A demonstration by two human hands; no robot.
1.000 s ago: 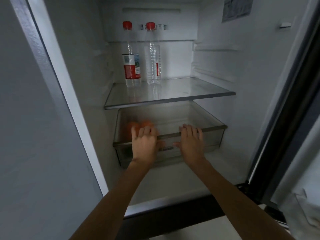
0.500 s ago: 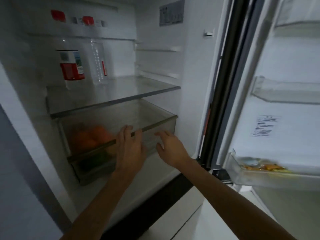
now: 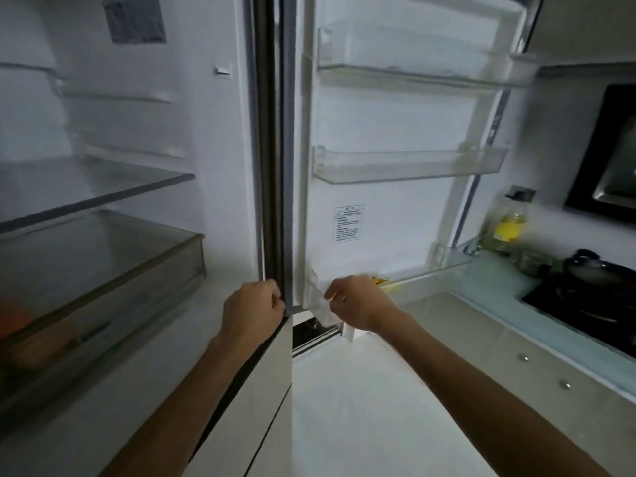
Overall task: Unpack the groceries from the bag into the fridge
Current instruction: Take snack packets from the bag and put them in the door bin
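The fridge stands open. Its clear crisper drawer (image 3: pixel 113 270) at the lower left is pushed in, with something orange (image 3: pixel 12 318) blurred inside. My left hand (image 3: pixel 253 309) hangs with curled fingers against the fridge's dark front edge (image 3: pixel 272 166). My right hand (image 3: pixel 358 301), also curled, is at the left corner of the lowest door bin (image 3: pixel 447 265), which holds yellow packets (image 3: pixel 382 282). I see nothing in either hand. No bag is in view.
A glass shelf (image 3: pixel 103 191) sits above the drawer. The open door (image 3: pixel 395 125) carries two more clear bins (image 3: pixel 409 166). At right a counter (image 3: pixel 499 325) holds a yellow-labelled bottle (image 3: pixel 511 223) and a black pan (image 3: pixel 595 273) on a hob.
My view has swung right, from the fridge's inside to the open door. Both hands have left the crisper drawer's front and moved right, toward the fridge's edge and the door's lowest bin.
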